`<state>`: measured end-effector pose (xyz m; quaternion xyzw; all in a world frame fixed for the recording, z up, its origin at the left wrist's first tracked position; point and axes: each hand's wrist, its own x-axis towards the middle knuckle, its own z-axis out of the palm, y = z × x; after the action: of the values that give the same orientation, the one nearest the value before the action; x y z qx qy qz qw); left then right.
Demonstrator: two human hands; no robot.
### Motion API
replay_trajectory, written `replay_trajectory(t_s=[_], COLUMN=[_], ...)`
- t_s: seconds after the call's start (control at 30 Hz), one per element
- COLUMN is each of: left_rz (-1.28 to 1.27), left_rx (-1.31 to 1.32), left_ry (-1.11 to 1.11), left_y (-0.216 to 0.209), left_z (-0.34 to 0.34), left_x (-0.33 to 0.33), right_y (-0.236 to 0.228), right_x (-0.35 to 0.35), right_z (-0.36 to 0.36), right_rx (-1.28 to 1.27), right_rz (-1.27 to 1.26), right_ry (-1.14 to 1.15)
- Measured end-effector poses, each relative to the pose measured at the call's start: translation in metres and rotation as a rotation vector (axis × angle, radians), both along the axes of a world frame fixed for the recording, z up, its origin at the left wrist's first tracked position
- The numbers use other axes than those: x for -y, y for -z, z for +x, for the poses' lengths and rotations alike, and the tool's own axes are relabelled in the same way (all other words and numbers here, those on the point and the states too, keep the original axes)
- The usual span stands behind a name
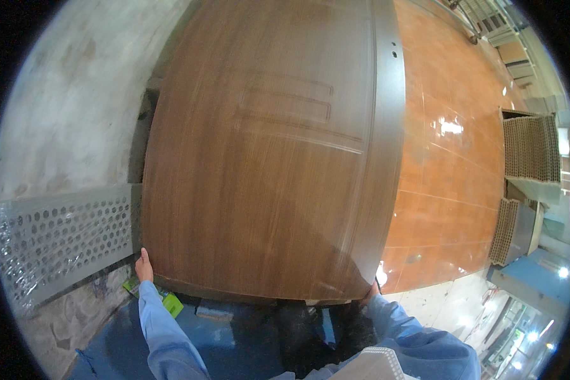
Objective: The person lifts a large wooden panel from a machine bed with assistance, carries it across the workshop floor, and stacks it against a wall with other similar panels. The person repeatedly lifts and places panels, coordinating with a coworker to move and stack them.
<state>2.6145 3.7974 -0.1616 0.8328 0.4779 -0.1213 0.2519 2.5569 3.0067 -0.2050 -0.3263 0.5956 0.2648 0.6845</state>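
A large brown wood-grain door panel point(259, 209) lies in front of me, with pressed rectangular mouldings and small holes near its far right edge. At its near left corner, my left hand point(144, 266) grips the edge, thumb up along the side and the other fingers hidden. My right hand point(371, 292) holds the near right corner, mostly hidden by the panel and my sleeve. Just beside my left forearm, a bright green packet or sheet point(171, 304) rests below the panel's edge.
A perforated grey sheet point(69, 237) under clear plastic is on the left, by a stained pale wall or floor. Shiny orange floor point(449, 183) stretches to the right. Honeycomb-core stacks point(532, 149) stand beyond it. A blue surface point(126, 335) lies below my arms.
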Motion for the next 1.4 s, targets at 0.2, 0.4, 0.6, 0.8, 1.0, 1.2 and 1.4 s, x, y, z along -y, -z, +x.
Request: replay_trajectory(t_s=[0.2, 0.4, 0.6, 0.8, 1.0, 1.2, 1.4], left_rz=[0.079, 0.143, 0.502, -0.003, 0.039, 0.152, 0.257], left_rx=[0.079, -0.064, -0.139, -0.043, -0.449, -0.633, -0.671], left_ry=[-0.027, -0.008, 0.352, 0.782, 0.697, 0.574, 0.477], left_y=[0.008, -0.001, -0.045, -0.077, -0.058, -0.033, -0.019], left_z=[-0.003, 0.005, 0.069, 0.12, 0.174, 0.186, 0.191], left_x=[-0.001, 0.012, 0.224, 0.589, 0.765, 0.786, 0.803], right_y=[0.027, 0.044, 0.017, -0.048, -0.073, -0.059, -0.047], right_x=[0.006, 0.011, 0.051, 0.11, 0.183, 0.264, 0.295], right_z=[-0.008, -0.008, 0.011, 0.007, 0.005, 0.012, 0.012], right_rx=[-0.106, -0.074, 0.344, 0.449, 0.342, 0.263, 0.352], right_rz=[0.027, -0.112, -0.555, -0.826, -0.928, -0.812, -0.761], right_ry=[0.063, -0.046, -0.77, -1.269, -1.409, -1.036, -1.01])
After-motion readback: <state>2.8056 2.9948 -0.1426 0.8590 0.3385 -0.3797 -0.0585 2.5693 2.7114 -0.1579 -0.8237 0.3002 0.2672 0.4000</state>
